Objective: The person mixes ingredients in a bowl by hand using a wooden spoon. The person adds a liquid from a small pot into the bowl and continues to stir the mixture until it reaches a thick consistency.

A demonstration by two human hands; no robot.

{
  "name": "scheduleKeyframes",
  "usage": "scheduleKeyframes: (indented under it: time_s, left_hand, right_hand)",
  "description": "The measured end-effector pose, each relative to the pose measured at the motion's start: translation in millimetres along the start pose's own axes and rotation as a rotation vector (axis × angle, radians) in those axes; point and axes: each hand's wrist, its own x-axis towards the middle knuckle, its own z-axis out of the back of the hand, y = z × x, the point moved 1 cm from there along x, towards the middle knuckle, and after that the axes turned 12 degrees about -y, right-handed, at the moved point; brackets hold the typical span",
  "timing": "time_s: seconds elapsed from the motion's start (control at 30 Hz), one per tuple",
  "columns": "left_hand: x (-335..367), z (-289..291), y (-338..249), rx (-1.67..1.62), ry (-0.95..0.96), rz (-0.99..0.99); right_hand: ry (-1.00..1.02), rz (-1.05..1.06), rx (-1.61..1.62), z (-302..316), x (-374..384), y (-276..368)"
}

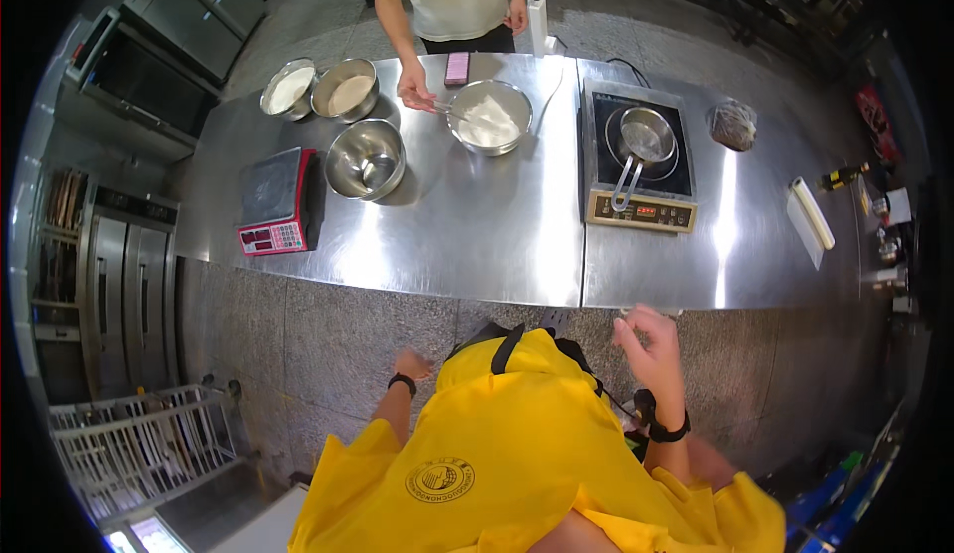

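My right hand [651, 344] is raised in front of the table's near edge, its fingers curled in and nothing visible in them. My left hand [413, 365] hangs low beside my body, small and blurred, so its fingers are hard to read. Closest to my right hand on the table is an induction cooker [641, 210] bearing a small steel saucepan [647, 136], its handle pointing toward me. Across the table, a co-worker's hand [415, 88] holds a whisk-like utensil in a steel bowl of white powder [489, 121].
On the steel table [477, 235] stand a red kitchen scale [273, 200], an empty steel bowl [366, 159], a bowl of white powder [289, 89] and a bowl of tan contents [346, 91]. A pink phone [457, 68], wrapped dark package [732, 125] and white roll [812, 217] lie there too.
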Motion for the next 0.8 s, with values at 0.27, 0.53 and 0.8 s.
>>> scheduleKeyframes:
  time_s: [0.27, 0.53, 0.8]
  left_hand:
    - [-15, 66, -64, -0.527, -0.273, 0.256]
    - [6, 164, -114, -0.957, -0.481, 0.2]
    - [106, 254, -141, -0.91, -0.521, -0.156]
  right_hand:
    - [0.162, -0.064, 0.152, 13, 47, -49]
    - [0.225, -0.133, 0.115, -15, 49, -54]
    - [-0.108, -0.422, 0.189, -34, 58, -120]
